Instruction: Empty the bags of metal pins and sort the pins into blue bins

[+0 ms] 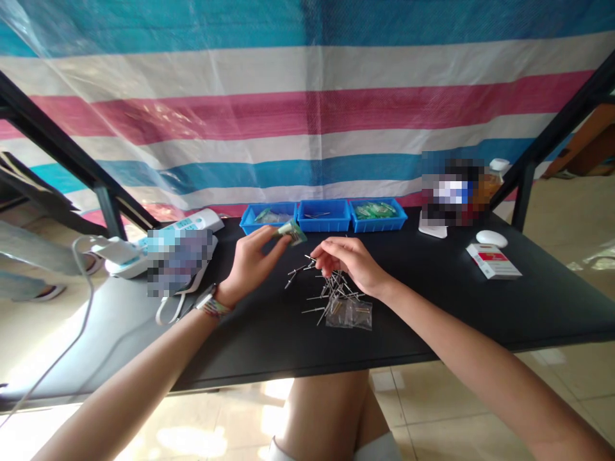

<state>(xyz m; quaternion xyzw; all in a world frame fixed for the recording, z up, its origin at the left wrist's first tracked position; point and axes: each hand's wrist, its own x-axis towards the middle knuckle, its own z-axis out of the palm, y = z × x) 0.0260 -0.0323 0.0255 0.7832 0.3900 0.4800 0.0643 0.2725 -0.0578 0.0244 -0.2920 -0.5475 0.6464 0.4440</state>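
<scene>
Presently both hands work over the middle of the black table [432, 307]. The left hand [250, 266] is raised off the surface, thumb and forefinger pressed together on a small green packet [291, 232], which it holds clear of the table, tilted, with its free end pointing right and away from the person.

The right hand [353, 262] rests palm down over a loose heap of metal pins [331, 291]. Its fingertips are drawn close together at the far left edge of the heap. Whether a pin is caught between them cannot be told at this resolution.

Relation of note: the packet lies to the left of the right fingertips and slightly beyond them, near but not touching. The pins lie flat in no common direction, some with their long axis running left to right, others crossing them. The right hand is plainly the nearer to the heap; the left is apart from it.

Two clear bags [353, 315] lie flat at the near edge of the heap, touching it. Three blue trays [324, 225] stand in a row behind the hands. A white mouse [491, 238] and a red and white box [493, 261] sit well to the right.
</scene>
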